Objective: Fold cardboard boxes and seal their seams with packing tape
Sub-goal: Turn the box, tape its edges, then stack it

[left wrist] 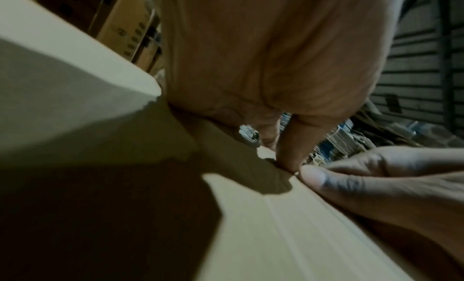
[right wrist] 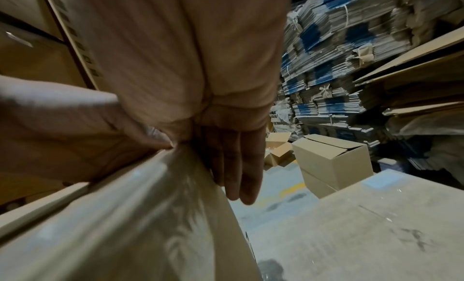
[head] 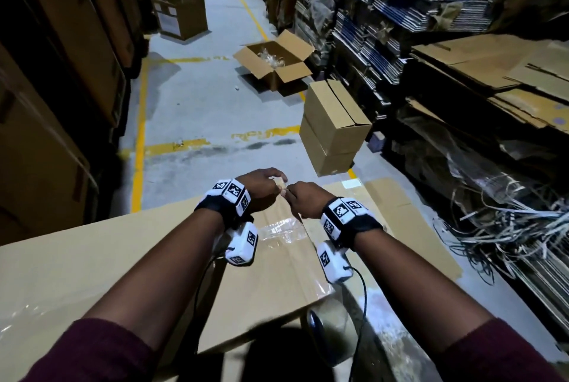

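Tape: a strip of clear packing tape [head: 278, 232] is laid along the seam of the box, running from under the wrists up to both hands, where its far end is lifted off the cardboard and bunched.
Box: a large cardboard box [head: 92, 261] is spread beneath both forearms, its top face reaching from the near edge of the head view to just past the fingertips.
Left hand: the left hand [head: 261, 186] is curled, the thumb and fingers closed in a pinch on the tape end at the far edge of the box; in the left wrist view a fingertip [left wrist: 288, 162] is pressed down at the cardboard edge.
Right hand: the right hand [head: 304, 200] is held knuckle to knuckle with the left, the tape gripped between thumb and forefinger, the other fingers [right wrist: 236, 166] hanging nearly straight beside the strip.
Tape roll: a roll of tape [head: 334, 334] is seen below the right forearm, beside the near corner of the box.
Stacked boxes: two closed boxes [head: 334, 126] are stacked on the floor beyond the right hand.
Open box: an open box [head: 274, 58] with clear plastic inside is set farther off, past the stack.
Flat cardboard: piles of flattened cardboard [head: 492, 67] are stored well off to the right of the right hand.
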`<action>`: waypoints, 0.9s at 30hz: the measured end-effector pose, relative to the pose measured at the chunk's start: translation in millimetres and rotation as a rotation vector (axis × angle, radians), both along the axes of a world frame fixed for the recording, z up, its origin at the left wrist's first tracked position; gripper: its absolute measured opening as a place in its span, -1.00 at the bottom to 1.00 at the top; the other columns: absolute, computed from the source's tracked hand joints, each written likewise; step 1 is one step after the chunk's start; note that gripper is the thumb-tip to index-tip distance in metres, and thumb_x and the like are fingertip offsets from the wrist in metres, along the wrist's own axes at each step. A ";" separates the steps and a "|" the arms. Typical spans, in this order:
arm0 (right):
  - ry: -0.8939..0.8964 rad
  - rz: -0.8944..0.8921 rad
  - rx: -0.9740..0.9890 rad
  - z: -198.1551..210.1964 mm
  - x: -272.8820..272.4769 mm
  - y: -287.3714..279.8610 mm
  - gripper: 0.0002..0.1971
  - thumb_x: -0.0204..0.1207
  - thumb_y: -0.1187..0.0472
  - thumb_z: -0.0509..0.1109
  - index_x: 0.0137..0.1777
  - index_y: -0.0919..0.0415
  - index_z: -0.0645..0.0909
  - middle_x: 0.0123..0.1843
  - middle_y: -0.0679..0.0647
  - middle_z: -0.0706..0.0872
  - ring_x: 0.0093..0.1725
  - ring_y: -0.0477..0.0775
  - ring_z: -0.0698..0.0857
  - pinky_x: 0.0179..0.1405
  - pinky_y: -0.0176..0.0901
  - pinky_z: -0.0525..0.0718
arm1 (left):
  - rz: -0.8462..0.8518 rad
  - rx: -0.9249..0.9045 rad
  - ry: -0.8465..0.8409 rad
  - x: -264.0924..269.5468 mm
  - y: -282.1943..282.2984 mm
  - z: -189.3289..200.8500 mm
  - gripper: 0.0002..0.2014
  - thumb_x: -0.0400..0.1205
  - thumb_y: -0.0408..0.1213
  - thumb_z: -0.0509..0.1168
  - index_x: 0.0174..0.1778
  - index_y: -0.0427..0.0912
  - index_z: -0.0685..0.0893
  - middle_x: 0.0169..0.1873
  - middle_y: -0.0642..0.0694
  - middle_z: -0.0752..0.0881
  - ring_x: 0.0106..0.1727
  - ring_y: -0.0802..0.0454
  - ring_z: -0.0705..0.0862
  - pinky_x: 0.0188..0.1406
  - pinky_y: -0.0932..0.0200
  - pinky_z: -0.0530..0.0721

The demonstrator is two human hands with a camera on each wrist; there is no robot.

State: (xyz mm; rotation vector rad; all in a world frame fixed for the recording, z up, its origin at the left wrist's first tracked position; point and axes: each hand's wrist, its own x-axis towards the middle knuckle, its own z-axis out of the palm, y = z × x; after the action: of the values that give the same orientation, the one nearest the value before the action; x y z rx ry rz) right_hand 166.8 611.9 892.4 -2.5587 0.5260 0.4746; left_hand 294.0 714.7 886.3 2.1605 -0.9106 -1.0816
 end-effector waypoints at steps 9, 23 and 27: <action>0.096 -0.224 0.326 -28.6 -63.6 -1.2 0.01 0.59 -0.58 -0.19 0.47 0.29 0.60 0.26 0.25 0.72 0.22 0.29 0.69 0.30 0.08 0.62 | -0.188 0.140 -0.236 -2.5 -16.8 8.7 -0.81 0.71 -0.47 0.22 0.09 -0.10 0.63 0.04 -0.19 0.57 -0.05 -0.09 0.50 -0.22 0.20 0.44; 0.243 -0.470 -0.281 -196.4 -267.2 -100.4 -0.68 0.52 0.24 0.47 0.24 0.28 0.57 0.29 0.30 0.68 0.33 0.35 0.65 0.19 0.05 0.67 | -0.021 0.059 -0.527 -167.1 -1.7 0.2 -0.37 0.65 -0.35 0.31 0.64 0.09 0.36 0.72 -0.23 0.15 0.73 -0.20 0.13 0.64 -0.18 0.26; 0.268 -0.403 -0.281 -220.6 -287.0 -109.7 -0.61 0.53 0.23 0.47 0.32 0.26 0.50 0.36 0.27 0.51 0.37 0.35 0.58 0.25 0.12 0.66 | 0.217 -0.208 -0.531 -204.2 27.5 -9.0 -0.56 0.63 -0.38 0.36 0.45 -0.09 0.58 0.43 -0.27 0.51 0.45 -0.19 0.52 0.42 0.12 0.45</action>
State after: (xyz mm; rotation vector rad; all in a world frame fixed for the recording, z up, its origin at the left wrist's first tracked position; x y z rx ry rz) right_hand -120.2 502.2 671.8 -2.5593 1.2538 0.6336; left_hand 89.8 742.2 877.3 2.3362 -0.9309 -0.2904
